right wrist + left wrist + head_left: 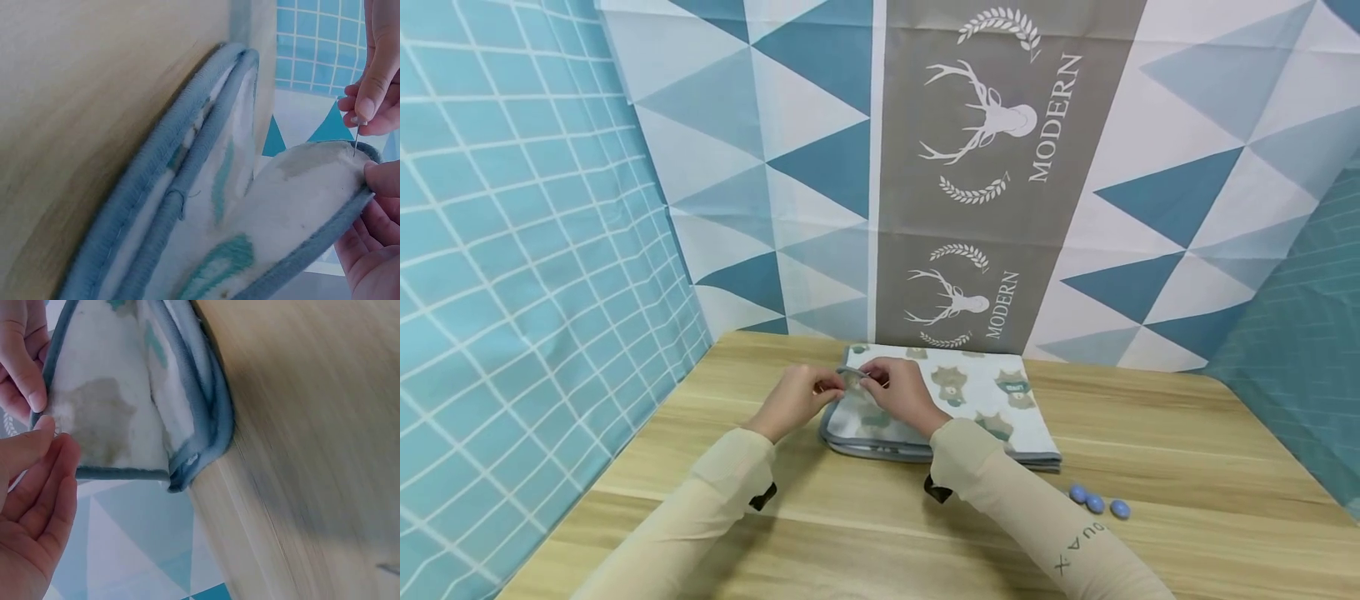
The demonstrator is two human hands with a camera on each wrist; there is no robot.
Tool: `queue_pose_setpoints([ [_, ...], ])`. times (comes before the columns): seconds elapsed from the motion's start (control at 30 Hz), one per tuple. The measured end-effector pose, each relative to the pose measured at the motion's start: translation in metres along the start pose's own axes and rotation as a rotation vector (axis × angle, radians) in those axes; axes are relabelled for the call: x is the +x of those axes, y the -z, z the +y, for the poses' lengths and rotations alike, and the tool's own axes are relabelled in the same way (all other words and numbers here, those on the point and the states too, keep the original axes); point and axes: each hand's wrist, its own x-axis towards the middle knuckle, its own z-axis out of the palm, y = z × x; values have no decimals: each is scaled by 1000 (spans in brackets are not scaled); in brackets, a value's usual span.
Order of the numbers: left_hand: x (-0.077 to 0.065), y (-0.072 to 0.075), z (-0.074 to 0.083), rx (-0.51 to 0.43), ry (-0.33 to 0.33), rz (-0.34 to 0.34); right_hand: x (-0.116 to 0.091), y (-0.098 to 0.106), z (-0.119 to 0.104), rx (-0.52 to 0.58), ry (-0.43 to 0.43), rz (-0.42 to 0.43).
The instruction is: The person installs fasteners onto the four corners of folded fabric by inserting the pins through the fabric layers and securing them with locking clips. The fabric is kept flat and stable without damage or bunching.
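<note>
The left hand [803,396] pinches a thin metal needle [356,139]; at its three o'clock, the right hand [907,395] pinches grey-edged white cloth [964,417].

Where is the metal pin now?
In the right wrist view, the metal pin is near the right edge, pinched by the left hand, at the lifted corner of the blanket.

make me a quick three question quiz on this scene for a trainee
1. True or false: the left hand pinches a thin metal pin.
2. How many blue oval pieces lie on the table beside the folded cloth?
3. The right hand grips: A) one of the blue oval pieces; B) the table; C) the edge of the cloth.

Key: 1 true; 2 three; 3 C
</note>
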Motion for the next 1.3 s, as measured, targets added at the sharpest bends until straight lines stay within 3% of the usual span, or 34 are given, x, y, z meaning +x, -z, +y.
queue_pose_setpoints([
  [0.17, 2, -2, 1, -28, 53, 0, -1, -1, 0, 10, 2, 8],
  [0.47, 6, -7, 3, -46, 86, 54, -5, -3, -3, 10, 20, 40],
  [1.3, 9, -18, 3, -72, 28, 185, -8, -5, -7, 21, 36, 84],
])
